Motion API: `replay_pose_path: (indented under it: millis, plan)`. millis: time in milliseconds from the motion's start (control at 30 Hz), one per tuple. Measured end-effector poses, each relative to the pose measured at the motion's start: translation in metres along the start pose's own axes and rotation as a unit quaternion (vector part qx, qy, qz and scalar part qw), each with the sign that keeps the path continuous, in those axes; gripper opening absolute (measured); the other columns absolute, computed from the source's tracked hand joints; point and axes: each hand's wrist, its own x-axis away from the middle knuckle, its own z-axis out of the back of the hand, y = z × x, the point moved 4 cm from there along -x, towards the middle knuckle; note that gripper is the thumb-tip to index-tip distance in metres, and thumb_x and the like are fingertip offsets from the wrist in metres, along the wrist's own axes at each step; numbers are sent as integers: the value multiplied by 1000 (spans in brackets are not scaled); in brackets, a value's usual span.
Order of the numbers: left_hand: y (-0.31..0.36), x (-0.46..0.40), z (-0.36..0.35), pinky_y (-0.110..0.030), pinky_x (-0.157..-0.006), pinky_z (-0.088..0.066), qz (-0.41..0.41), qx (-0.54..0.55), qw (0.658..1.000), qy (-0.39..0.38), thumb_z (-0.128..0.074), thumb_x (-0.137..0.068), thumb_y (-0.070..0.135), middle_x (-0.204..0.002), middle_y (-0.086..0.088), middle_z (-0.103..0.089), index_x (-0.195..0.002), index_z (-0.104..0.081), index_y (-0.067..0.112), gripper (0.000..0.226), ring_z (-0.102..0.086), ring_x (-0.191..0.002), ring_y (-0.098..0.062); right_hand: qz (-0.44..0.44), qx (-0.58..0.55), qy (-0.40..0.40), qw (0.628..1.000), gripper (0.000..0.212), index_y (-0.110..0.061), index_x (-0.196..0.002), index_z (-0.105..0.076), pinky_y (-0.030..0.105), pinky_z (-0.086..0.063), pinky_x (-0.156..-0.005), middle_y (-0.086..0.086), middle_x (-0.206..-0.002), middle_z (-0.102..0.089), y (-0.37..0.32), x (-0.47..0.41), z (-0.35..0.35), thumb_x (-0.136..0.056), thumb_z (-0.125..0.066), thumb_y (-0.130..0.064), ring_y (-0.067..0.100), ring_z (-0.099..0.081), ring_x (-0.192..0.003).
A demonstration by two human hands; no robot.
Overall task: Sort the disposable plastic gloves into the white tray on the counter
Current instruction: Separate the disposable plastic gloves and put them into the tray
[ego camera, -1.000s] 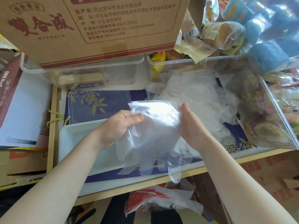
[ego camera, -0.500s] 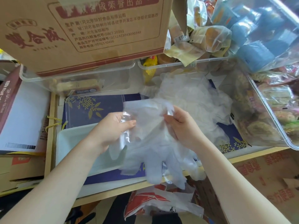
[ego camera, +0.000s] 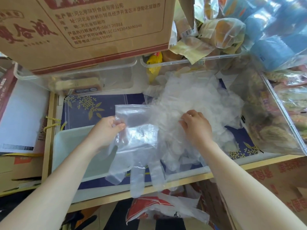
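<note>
My left hand (ego camera: 106,131) pinches the cuff edge of a clear plastic glove (ego camera: 137,146), which hangs with its fingers pointing toward me over the counter's front edge. The white tray (ego camera: 66,146) lies under my left wrist, partly covered by the glove. To the right, a loose pile of clear gloves (ego camera: 196,98) covers the blue patterned mat. My right hand (ego camera: 196,128) reaches into the pile's near side, fingers curled into the plastic.
A cardboard box (ego camera: 83,30) sits on a clear bin (ego camera: 74,80) at the back left. Clear bins of wrapped snacks (ego camera: 274,117) stand at the right and back. A red and white bag (ego camera: 157,208) hangs below the wooden counter edge (ego camera: 116,196).
My right hand let go of the held glove and moved right into the pile. My left hand now holds the glove alone, spread flatter over the tray.
</note>
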Motion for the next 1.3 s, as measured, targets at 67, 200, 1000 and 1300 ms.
replay_pose_path:
  millis: [67,200,1000,1300]
  plan:
    - [3,0,0,-17,-69,-37,-9,10,1000,-11,-56,-92,13,-81,10,-62,-78,-59,30,22,-54,-74,-10,2,-41,19,999,27,-6,-97,-67,31,-38,-66,7,-111,-62,3,0,2,-96,-47,-23,30,-53,-97]
    - [10,3,3,-17,-69,-38,-25,50,998,1,-56,-91,13,-76,7,-62,-77,-60,28,22,-54,-71,-10,-84,-255,114,957,35,-14,-60,-54,32,-39,-69,1,-80,-58,10,4,26,-95,-50,-15,23,-54,-83]
    - [15,5,-29,-20,-72,-48,-7,227,971,-79,-46,-96,9,-88,-1,-67,-95,-64,11,18,-61,-79,-12,165,-225,-27,960,66,-26,-135,-33,37,-55,-75,3,-141,-36,-98,44,25,-81,-70,-28,17,-55,-95]
    - [18,6,-26,-27,-83,-52,-30,241,959,-143,-47,-96,13,-98,-6,-71,-105,-65,6,21,-66,-87,-12,305,-108,87,942,37,-24,-111,-61,41,-22,-101,1,-102,-58,-110,17,34,-79,-57,-41,20,-45,-102]
